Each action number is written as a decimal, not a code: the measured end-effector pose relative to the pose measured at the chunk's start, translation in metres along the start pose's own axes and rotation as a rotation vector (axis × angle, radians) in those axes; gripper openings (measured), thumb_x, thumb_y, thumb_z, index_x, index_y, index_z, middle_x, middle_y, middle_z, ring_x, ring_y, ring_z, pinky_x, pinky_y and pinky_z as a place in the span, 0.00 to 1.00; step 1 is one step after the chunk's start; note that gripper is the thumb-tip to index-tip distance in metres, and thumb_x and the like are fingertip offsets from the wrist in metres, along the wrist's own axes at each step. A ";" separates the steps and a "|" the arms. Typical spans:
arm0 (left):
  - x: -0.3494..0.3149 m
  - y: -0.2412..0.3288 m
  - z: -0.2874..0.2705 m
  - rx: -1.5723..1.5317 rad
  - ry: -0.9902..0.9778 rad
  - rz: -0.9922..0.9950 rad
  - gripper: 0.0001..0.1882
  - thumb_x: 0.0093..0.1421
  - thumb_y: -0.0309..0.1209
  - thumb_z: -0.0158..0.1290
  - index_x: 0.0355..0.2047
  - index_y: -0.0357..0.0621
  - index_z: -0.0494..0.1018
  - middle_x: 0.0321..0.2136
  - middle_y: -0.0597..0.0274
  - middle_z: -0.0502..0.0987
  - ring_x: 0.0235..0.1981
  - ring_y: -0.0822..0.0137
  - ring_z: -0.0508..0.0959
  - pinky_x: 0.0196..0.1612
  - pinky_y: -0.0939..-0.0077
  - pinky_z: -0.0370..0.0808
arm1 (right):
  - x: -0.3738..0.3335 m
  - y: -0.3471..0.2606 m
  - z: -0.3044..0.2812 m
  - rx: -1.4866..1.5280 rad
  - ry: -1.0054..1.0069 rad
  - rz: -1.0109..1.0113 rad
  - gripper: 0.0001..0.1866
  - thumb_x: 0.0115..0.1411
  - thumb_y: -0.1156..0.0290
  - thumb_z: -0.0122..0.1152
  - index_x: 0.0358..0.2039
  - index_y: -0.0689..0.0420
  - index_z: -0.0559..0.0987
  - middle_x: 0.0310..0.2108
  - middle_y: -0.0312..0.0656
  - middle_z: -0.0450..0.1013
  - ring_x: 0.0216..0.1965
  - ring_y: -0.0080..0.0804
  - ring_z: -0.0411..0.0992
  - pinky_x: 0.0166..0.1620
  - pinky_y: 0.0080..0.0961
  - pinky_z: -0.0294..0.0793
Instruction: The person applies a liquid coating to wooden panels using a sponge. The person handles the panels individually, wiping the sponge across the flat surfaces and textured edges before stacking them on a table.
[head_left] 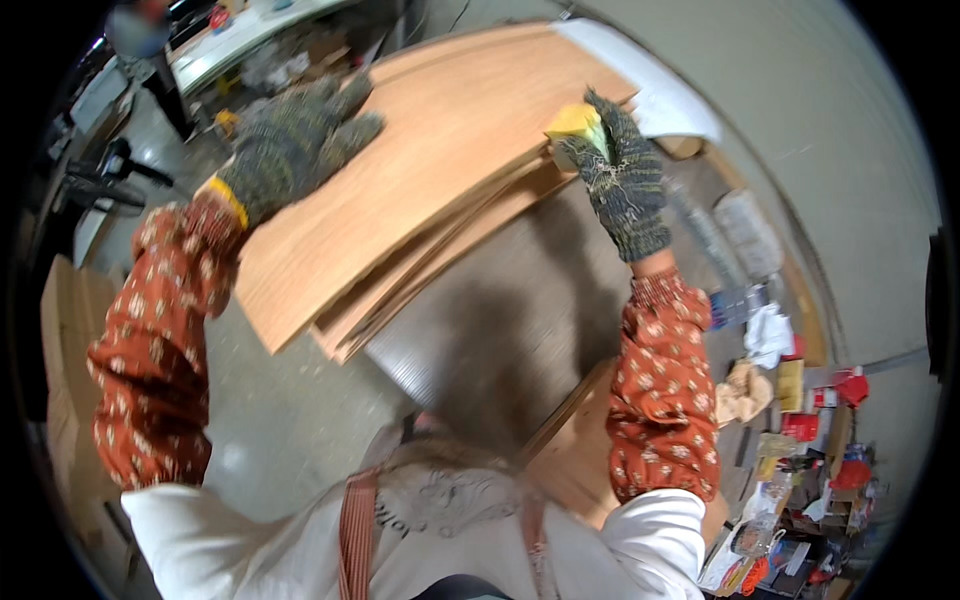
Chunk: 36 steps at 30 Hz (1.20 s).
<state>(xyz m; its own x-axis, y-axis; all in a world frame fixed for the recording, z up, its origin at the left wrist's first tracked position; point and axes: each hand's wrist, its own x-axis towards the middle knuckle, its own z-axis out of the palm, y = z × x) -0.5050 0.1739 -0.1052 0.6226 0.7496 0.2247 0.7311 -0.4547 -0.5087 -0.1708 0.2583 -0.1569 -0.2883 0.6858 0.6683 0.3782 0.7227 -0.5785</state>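
Several pale wooden boards lie stacked at a slant on a dark table (470, 330); the top board (430, 170) has a smooth grain. Gloved in grey-green knit, my left hand (295, 140) lies on the far left edge of that board with its fingers stretched out. My right hand (620, 180), in a matching glove, grips a yellow and pale green folded pad (580, 123) between thumb and fingers. This pad is at the right end of the top board, by its near edge. I cannot make out exactly what the pad is.
White sheeting (645, 80) lies beyond the boards' right end. Another wooden panel (575, 455) sits close to my body. Cloths (743, 392), red boxes and mixed clutter line the right side. Upper left are a person (150, 50), a white bench (240, 45) and a black fan (110, 180).
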 end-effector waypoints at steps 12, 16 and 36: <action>-0.009 -0.041 0.010 -0.221 -0.014 -0.234 0.24 0.63 0.43 0.39 0.54 0.42 0.62 0.57 0.50 0.60 0.57 0.54 0.61 0.59 0.67 0.57 | -0.117 -0.067 0.054 0.374 0.220 -0.396 0.25 0.53 0.65 0.61 0.49 0.61 0.67 0.45 0.52 0.69 0.42 0.41 0.73 0.39 0.27 0.79; -0.061 -0.103 0.056 -0.131 -0.043 -0.341 0.23 0.63 0.42 0.39 0.54 0.42 0.63 0.56 0.49 0.61 0.57 0.54 0.61 0.58 0.67 0.57 | -0.149 -0.064 -0.002 0.144 0.002 0.066 0.27 0.54 0.68 0.62 0.52 0.61 0.65 0.46 0.49 0.68 0.47 0.37 0.69 0.47 0.28 0.73; -0.117 -0.219 0.204 -0.100 -0.157 -0.192 0.20 0.63 0.37 0.38 0.53 0.41 0.63 0.53 0.49 0.64 0.53 0.54 0.64 0.56 0.68 0.61 | -0.196 -0.104 0.021 0.544 -0.034 0.430 0.25 0.57 0.73 0.56 0.55 0.61 0.65 0.51 0.43 0.65 0.50 0.29 0.63 0.52 0.23 0.63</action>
<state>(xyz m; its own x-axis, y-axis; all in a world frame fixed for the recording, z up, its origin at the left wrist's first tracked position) -0.7946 0.2841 -0.1900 0.4247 0.8886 0.1732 0.8604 -0.3367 -0.3824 -0.1724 0.0506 -0.2381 -0.2429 0.9168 0.3171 -0.0270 0.3204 -0.9469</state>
